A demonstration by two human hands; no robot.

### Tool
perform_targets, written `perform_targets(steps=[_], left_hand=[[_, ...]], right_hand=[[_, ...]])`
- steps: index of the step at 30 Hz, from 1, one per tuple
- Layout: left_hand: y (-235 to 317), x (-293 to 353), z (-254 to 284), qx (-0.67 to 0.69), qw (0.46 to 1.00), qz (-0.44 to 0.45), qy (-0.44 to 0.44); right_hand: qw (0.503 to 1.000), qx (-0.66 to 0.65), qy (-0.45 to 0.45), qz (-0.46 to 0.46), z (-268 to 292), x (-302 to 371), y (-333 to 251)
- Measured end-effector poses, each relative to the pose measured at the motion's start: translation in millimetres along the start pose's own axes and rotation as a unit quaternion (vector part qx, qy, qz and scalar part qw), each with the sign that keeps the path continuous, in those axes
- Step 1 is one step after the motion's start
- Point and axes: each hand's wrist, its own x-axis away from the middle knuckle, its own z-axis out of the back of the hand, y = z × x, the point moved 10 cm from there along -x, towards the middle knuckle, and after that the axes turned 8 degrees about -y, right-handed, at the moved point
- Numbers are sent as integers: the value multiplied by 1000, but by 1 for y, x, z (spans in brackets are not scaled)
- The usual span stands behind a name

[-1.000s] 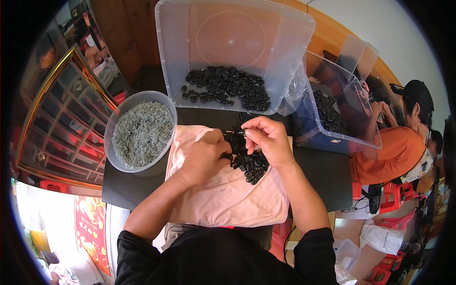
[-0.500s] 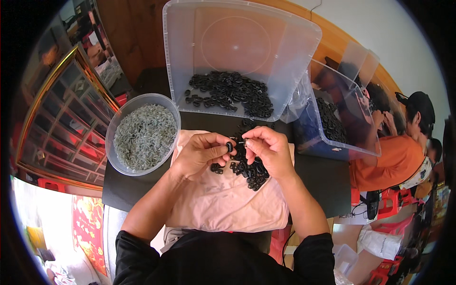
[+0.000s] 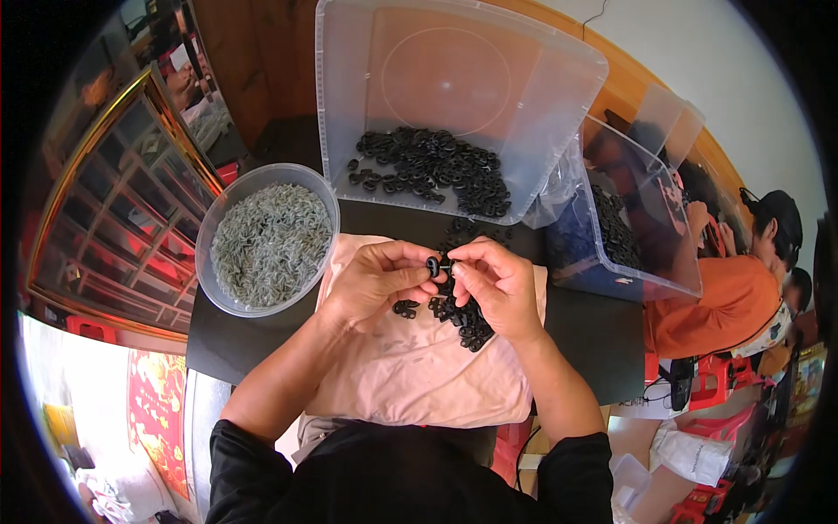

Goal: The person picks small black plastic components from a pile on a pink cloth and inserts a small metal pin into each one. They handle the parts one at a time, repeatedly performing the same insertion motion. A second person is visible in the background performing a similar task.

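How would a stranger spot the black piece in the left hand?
Find the dark table, then the pale pink fabric cloth at its near edge. Above that, the left hand pinches the small black rounded piece. Unlike the loose black pieces on the cloth, it is held up off the fabric.

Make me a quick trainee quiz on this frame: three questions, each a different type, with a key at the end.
1. Multiple choice: What fills the round tub?
A) Black pieces
B) Small grey pieces
C) White cord

2. Fill in the blank: The cloth spread in front of the person is pale ____.

3. True or false: The left hand pinches a black piece between thumb and fingers.

Key:
1. B
2. pink
3. True
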Motion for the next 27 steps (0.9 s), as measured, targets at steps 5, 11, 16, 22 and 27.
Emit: perform_targets(steps=[5, 11, 16, 22, 27], left_hand=[[0, 1, 0, -14, 1000, -2, 6], [0, 0, 2, -44, 999, -14, 19], [5, 2, 1, -50, 998, -35, 33], [8, 2, 0, -82, 995, -51, 40], [9, 4, 1, -86, 993, -54, 52]], right_hand=[[1000, 9, 3, -5, -1, 0, 1], [999, 25, 26, 3, -1, 1, 0], [999, 44, 28, 7, -1, 2, -4], [998, 59, 28, 15, -2, 2, -7], [997, 63, 29, 16, -3, 2, -6]])
